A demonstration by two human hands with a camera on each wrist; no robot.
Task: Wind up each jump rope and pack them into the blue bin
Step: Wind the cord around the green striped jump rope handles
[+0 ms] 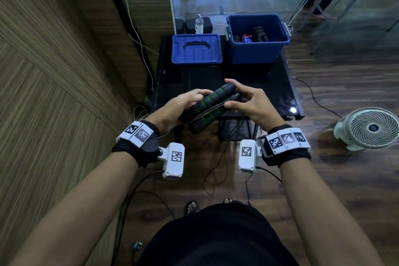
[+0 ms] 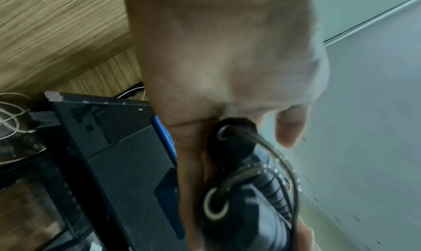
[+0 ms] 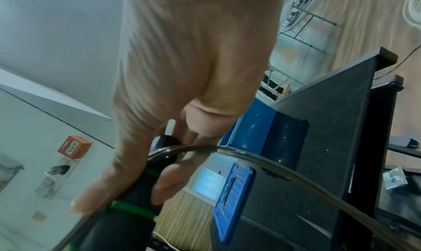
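Two black foam jump-rope handles (image 1: pixel 212 103) with green rings lie side by side in front of me, above the near edge of the black table (image 1: pixel 278 86). My left hand (image 1: pixel 183 103) grips their near ends (image 2: pixel 230 143). My right hand (image 1: pixel 244 99) holds the far ends (image 3: pixel 136 197), thumb below and fingers on top. A thin cable (image 1: pixel 207 111) crosses the handles and hangs down toward the floor (image 3: pixel 273 163). The open blue bin (image 1: pixel 257 39) stands at the table's back right, with several wound ropes inside.
The blue bin lid (image 1: pixel 196 48) lies at the table's back left. A white bottle (image 1: pixel 199 24) stands behind it. A white fan (image 1: pixel 371 128) sits on the floor at right. Cables trail over the wood floor near my feet. A wood-panelled wall runs along the left.
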